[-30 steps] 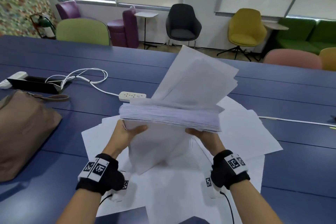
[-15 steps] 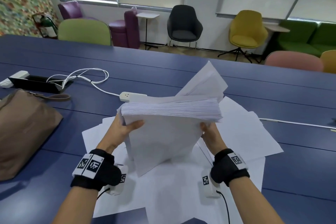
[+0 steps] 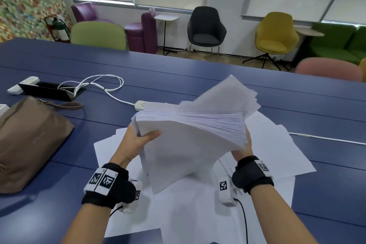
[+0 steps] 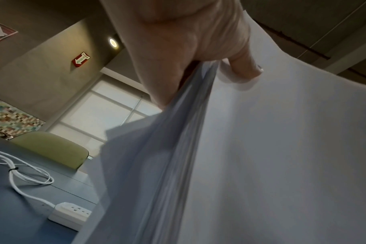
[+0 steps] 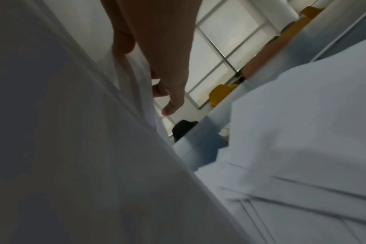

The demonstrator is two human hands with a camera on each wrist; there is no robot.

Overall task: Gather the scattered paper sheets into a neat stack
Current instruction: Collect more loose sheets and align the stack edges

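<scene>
Pinching paper stack [image 3: 188, 144] between fingers [image 3: 151, 135]

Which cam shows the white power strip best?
Left wrist: the power strip is close up, with its socket face plainly visible. The head view shows only one end of it, because the held paper stack covers the rest. The right wrist view does not show it.

The right hand [image 5: 157, 49] lies along the edge of the paper stack [image 5: 63, 148] filling the left; thumb and fingers [image 5: 171, 105] apparently pinch it, though the view is blurred; loose sheets [image 5: 303, 132] lie right on the blue table [image 5: 198, 148]; a yellow chair [image 5: 221, 92] stands far.
</scene>
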